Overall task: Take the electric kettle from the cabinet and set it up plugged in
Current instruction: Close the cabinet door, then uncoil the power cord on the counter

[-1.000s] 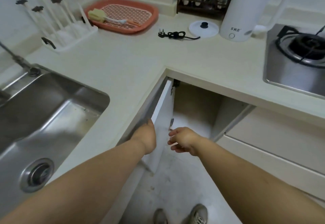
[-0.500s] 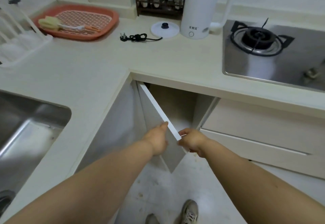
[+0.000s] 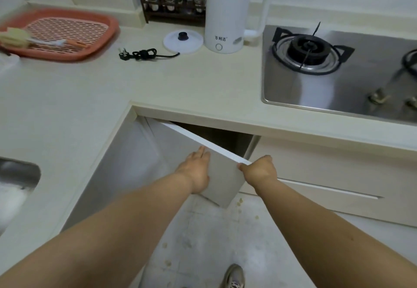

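- The cabinet opening is mostly blocked by the white flat cabinet door [image 3: 216, 174], ajar; only a narrow dark gap [image 3: 216, 134] is left above its top edge.
- Bare cream countertop [image 3: 191, 80] is left before the white cylindrical electric kettle [image 3: 225, 14].

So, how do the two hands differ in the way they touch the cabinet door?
The left hand lies flat and open against the face of the cabinet door, fingers pointing up toward its top edge. The right hand is curled and pinches the door's outer corner at the top edge. Both hands touch the same half-open door, and neither holds anything else.
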The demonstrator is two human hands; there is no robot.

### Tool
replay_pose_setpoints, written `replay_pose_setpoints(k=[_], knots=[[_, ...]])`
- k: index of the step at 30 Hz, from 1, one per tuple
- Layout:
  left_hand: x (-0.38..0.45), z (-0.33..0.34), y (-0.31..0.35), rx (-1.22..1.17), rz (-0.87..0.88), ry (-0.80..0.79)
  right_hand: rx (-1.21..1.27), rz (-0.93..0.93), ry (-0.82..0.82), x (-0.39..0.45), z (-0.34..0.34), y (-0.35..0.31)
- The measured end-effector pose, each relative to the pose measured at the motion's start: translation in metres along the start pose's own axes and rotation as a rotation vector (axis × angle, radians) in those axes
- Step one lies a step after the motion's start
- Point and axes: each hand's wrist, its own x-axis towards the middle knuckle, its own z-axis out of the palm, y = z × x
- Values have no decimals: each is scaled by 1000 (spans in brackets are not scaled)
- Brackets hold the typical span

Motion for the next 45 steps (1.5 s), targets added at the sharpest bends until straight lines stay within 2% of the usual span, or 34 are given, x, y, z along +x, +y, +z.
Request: replay_pose_setpoints(k=[4,8,12,18,24,28,33,37,45], knots=[[23,-1,5,2,-14,-29,137,81,-11,23,-2,-5],[40,2,9,4,-21,-24,180,-16,-60,39,3,-8],[56,2,11,5,-18,-3,240,-98,-178,49,5,-12],[67,-3,16,-12,-34,2,175,-121,-273,53,0,-19],[49,-13,20,-1,-41,-58,42,-133,-424,36,-13,-28],[26,-39,25,33,-61,9,60,-190,-495,14,-36,-50],[-1,-105,32,69,-80,183,24,-382,-441,-6,-82,-100],[-15,-142,33,61,-103,295,-24,-455,-432,-13,-107,-131],[12,-188,-8,64,-158,340,-190,-530,-466,1,-88,-196]])
